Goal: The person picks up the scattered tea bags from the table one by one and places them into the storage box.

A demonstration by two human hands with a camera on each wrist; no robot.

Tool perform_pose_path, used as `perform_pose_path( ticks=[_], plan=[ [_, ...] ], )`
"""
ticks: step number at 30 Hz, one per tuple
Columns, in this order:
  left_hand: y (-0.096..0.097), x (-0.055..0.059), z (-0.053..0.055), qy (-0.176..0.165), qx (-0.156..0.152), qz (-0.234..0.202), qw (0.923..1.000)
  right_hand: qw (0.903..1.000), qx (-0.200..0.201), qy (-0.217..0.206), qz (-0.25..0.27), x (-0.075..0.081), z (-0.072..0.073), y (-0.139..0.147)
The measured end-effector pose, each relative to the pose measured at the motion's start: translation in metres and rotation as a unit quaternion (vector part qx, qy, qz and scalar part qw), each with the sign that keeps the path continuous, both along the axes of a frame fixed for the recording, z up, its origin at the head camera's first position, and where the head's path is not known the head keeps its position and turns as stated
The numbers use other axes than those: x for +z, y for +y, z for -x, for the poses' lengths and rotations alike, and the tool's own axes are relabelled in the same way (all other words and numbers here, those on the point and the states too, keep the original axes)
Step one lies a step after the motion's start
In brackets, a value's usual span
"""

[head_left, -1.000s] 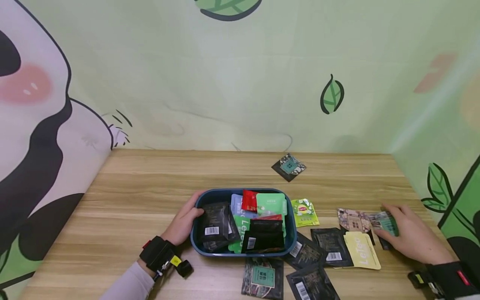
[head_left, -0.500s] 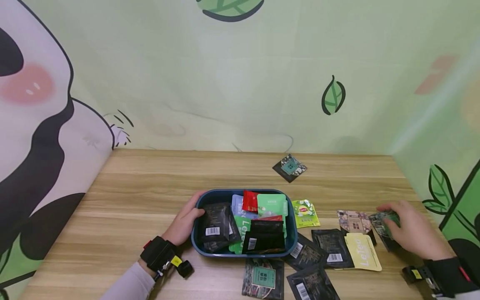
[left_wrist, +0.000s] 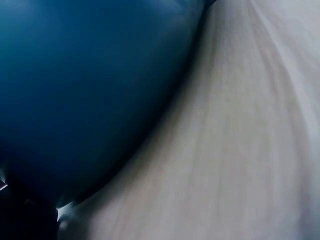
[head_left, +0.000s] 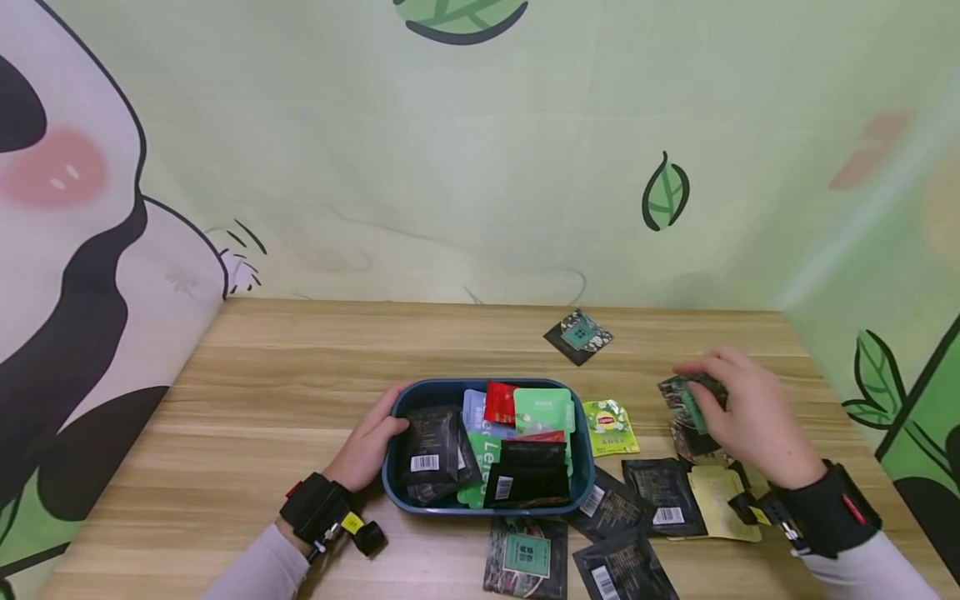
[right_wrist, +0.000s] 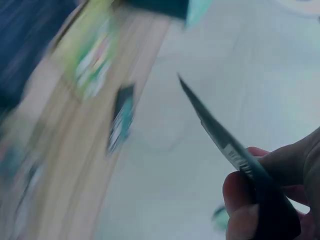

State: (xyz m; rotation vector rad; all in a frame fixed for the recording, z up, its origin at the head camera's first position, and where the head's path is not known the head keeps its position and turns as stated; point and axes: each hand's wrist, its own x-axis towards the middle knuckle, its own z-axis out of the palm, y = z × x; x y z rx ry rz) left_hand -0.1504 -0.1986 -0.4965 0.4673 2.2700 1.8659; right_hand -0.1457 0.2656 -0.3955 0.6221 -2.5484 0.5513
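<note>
My left hand point(head_left: 366, 442) grips the left end of a blue plastic bin point(head_left: 465, 510), thumb over the rim. The bin holds several sachets: black ones point(head_left: 427, 442), a green one point(head_left: 543, 408), a red one point(head_left: 498, 402) and a pale blue one. Between thumb and fingers, my right hand point(head_left: 757, 417) pinches a dark patterned sachet point(head_left: 677, 396) with a green label, raised over the right side of the table. The right wrist view shows this sachet point(right_wrist: 232, 155) nearly edge-on. Beneath it lies a pink-and-brown patterned sachet, partly hidden. The left wrist view holds the bin's outer wall point(left_wrist: 90, 90).
A yellow-green Lipton sachet point(head_left: 609, 427) lies beside the bin's right end. Several black sachets point(head_left: 663, 496), a pale yellow sachet point(head_left: 708, 508) and a green-labelled dark sachet point(head_left: 525, 554) lie nearer. Another dark sachet point(head_left: 578, 336) sits near the back wall point(head_left: 450, 167).
My right hand has picked up the dark green-labelled sachet from the table's right side and carried it leftward, over the patterned one. My left hand stays on the bin.
</note>
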Motion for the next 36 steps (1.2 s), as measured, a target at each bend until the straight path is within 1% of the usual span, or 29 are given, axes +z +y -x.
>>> perform_pose_path(
  ticks=[5, 8, 11, 16, 22, 25, 29, 32, 36],
  plan=[
    [0.001, 0.001, 0.0, -0.001, 0.003, 0.004, 1.0, 0.9967, 0.069, -0.017, 0.037, 0.009, 0.005, -0.054],
    [0.001, 0.001, 0.0, -0.001, 0.005, 0.006, 1.0, 0.991, 0.121, -0.028, 0.05, 0.01, 0.007, -0.087],
    [0.001, 0.0, 0.0, 0.0, 0.004, 0.006, 1.0, 0.9837, 0.165, -0.042, 0.059, 0.012, 0.004, -0.118],
    [0.002, 0.0, 0.001, -0.002, -0.001, 0.006, 1.0, 0.9748, 0.206, -0.059, 0.064, 0.014, -0.002, -0.162],
    [0.0, -0.001, 0.002, -0.002, 0.0, 0.006, 1.0, 0.9592, 0.264, -0.08, 0.063, 0.011, -0.008, -0.206],
    [-0.001, -0.002, 0.002, 0.006, -0.004, 0.009, 0.9999, 0.9553, 0.275, -0.09, 0.058, 0.008, -0.01, -0.22],
    [-0.001, -0.002, 0.003, 0.016, -0.009, 0.003, 0.9998, 0.9557, 0.272, -0.105, 0.044, 0.008, -0.009, -0.229],
    [-0.001, -0.002, 0.003, 0.021, -0.01, 0.0, 0.9997, 0.9559, 0.263, -0.13, 0.014, 0.008, -0.008, -0.229],
    [-0.002, -0.002, 0.003, 0.02, -0.012, -0.002, 0.9997, 0.9545, 0.249, -0.16, -0.039, 0.008, -0.007, -0.22]
  ],
)
